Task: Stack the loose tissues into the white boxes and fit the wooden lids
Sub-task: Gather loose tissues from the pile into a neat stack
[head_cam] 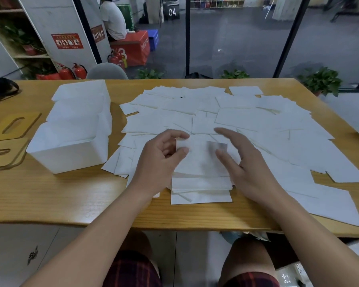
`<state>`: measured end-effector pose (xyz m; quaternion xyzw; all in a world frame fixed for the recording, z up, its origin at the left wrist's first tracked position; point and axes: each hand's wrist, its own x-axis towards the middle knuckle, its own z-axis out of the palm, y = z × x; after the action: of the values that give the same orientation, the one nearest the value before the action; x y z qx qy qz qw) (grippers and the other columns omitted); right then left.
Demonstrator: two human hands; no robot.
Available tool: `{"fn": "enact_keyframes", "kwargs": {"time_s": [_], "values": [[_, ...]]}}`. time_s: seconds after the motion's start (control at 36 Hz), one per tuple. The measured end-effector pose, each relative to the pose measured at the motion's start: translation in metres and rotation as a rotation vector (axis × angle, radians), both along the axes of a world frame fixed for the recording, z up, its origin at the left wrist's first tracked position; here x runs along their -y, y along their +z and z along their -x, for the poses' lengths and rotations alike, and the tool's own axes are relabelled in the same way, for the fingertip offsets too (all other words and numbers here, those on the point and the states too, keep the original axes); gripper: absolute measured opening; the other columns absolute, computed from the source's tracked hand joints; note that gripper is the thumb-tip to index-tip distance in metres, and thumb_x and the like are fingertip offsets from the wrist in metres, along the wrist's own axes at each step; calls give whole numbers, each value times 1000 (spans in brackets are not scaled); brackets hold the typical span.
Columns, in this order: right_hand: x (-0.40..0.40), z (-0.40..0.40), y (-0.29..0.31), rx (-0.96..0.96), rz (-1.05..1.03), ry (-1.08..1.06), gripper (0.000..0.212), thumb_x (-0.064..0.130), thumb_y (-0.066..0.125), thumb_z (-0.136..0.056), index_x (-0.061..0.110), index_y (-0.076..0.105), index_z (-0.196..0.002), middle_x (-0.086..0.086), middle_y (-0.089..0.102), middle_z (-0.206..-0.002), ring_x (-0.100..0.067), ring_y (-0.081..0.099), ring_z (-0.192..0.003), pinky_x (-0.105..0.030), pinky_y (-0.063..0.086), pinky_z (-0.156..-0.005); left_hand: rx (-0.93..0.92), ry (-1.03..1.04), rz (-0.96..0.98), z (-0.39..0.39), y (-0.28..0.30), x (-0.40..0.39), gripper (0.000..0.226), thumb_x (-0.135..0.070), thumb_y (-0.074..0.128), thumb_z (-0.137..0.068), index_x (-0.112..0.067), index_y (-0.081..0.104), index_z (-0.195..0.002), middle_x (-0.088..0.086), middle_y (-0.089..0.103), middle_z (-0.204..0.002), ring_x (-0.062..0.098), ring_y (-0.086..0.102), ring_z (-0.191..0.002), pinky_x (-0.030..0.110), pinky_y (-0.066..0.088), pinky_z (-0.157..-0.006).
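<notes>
Nearest the table edge, a small squared stack of tissues is lying flat on the wooden table, whose top is showing a smooth, pale grain. The sheets are thin, white, soft-looking rectangles, their edges lining up roughly, with the lowest sheet sticking out toward the person. Both hands are working over this stack. The left hand is pinching one tissue at its left edge between thumb and curled fingers, and that sheet is blurring slightly above the stack. The right hand is hovering just right of it, fingers loosely spread and grasping nothing, its fingertips near the sheet's right edge.

Beyond the hands, loose tissues are spreading in overlapping layers across most of the table. To the left, well apart from the hands, white boxes of smooth matte plastic are sitting in a row running away from the person, open-topped. Farther left, flat wooden lids with oval slots are lying by the table's edge.
</notes>
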<state>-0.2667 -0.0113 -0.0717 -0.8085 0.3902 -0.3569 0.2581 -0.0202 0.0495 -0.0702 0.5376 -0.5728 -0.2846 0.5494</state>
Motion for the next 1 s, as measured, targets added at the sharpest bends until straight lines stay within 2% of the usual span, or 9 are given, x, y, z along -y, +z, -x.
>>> {"fn": "enact_keyframes", "kwargs": {"time_s": [0.08,0.17,0.25,0.31,0.42,0.53,0.67,0.78,1.0], "values": [[8,-1,3,-16,-92,22,62,60,60,-106,52,33,-162,32,50,-155,6,41,-148,-30,39,-114,-49,-67,34,1,7,-6,36,-21,78,-102,-35,73,-135,2,71,-83,30,68,-81,44,60,-80],[13,-1,5,114,-218,46,53,60,66,-103,55,46,-152,22,69,-134,2,62,-129,-32,51,-99,-116,-71,41,2,11,-12,42,-19,78,-102,-35,70,-140,24,69,-92,52,65,-94,62,58,-88],[12,2,5,256,-296,66,33,41,73,-103,44,66,-136,-7,69,-82,-25,68,-77,-43,53,-71,-82,-20,23,0,4,-18,40,-20,77,-104,-39,70,-138,9,58,-76,36,58,-73,42,55,-70],[9,3,2,257,-298,37,25,35,75,-103,41,71,-128,-26,51,-78,-43,52,-68,-43,43,-62,-7,19,-7,-1,-4,-23,37,-25,76,-104,-42,69,-136,-12,58,-70,13,57,-62,23,52,-65],[0,3,-9,98,-159,-54,23,35,74,-102,43,69,-123,6,45,-62,-10,42,-56,-19,38,-57,190,111,-88,0,-15,-30,40,-34,76,-104,-45,63,-140,-8,65,-75,12,65,-64,15,53,-68],[-6,-2,-16,-6,-75,-147,27,31,77,-100,34,69,-125,12,56,-67,-9,55,-64,-15,44,-63,317,184,-136,0,-19,-28,41,-32,77,-103,-40,65,-141,-14,69,-86,11,71,-78,11,53,-75],[-8,-7,-18,-70,-30,-182,27,29,78,-99,29,70,-124,6,58,-72,-13,58,-70,-31,52,-68,407,225,-118,2,-20,-25,37,-28,75,-104,-34,67,-140,-20,68,-88,4,69,-84,3,47,-78],[-9,-8,-21,-61,-28,-193,28,30,79,-98,29,70,-124,8,58,-73,-12,58,-72,-25,47,-68,488,245,-108,0,-21,-27,40,-30,75,-103,-35,66,-142,-17,66,-86,5,68,-85,10,52,-77],[-15,-4,-24,-68,123,-191,22,31,80,-98,24,78,-118,10,60,-123,-8,59,-107,-19,46,-88,561,243,-76,-24,-24,-52,30,-28,73,-102,-38,67,-129,-22,60,-107,9,60,-100,15,49,-79]]}}
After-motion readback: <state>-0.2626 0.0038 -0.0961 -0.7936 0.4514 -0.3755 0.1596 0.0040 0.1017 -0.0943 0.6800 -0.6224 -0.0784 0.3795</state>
